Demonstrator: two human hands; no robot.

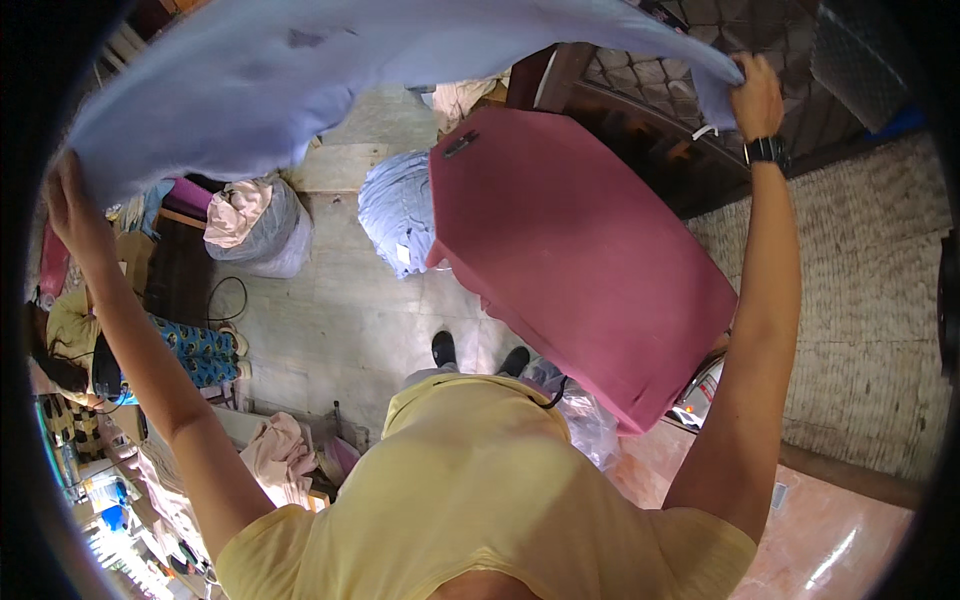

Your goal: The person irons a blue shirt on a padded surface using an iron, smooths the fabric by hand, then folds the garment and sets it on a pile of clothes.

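A light blue cloth (400, 45) stretches in a wide arc across the top of the view, raised between my two arms. My left hand (78, 205) is closed on its left end, the fingers partly hidden. At the upper right my right hand (757, 97), below which a dark wristwatch (766, 152) is worn, pinches the other end, where a small white strip (705, 131) hangs. In front of me, to the right, lies a pink-covered table (590, 240). A small dark tool (461, 144), perhaps thread snips, rests near its far left corner.
Beside the table sits a bundle of pale blue cloth (398, 215). A plastic sack topped with peach cloth (262, 228) stands on the floor further left. Another person (80, 325) is at the left edge. A metal grille door (640, 85) is behind the table.
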